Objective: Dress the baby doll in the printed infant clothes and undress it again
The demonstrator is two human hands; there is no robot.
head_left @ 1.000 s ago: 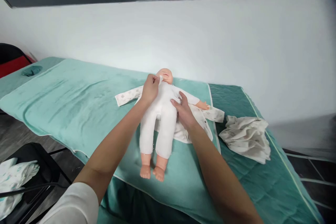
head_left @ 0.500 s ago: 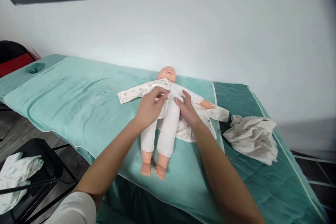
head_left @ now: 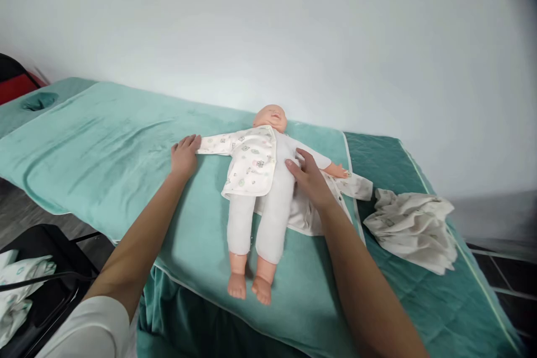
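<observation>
A baby doll [head_left: 268,201] lies on its back on a teal towel [head_left: 126,151], head toward the wall, bare feet toward me. A white printed baby top [head_left: 249,162] covers the left half of its chest, with the other half spread out beneath its right side. My left hand [head_left: 183,154] rests at the cuff of the top's outstretched sleeve, fingers curled on the cuff's end. My right hand [head_left: 311,176] lies flat on the doll's belly, fingers stretched out.
A crumpled white cloth [head_left: 413,226] lies on the darker green bed cover [head_left: 419,302] to the right. A black chair [head_left: 46,279] with printed white clothes [head_left: 19,291] stands at the lower left. A white wall runs behind the bed.
My left hand has laid the top's left half over the doll's chest and slid out left to the sleeve cuff. My right hand stayed on the belly.
</observation>
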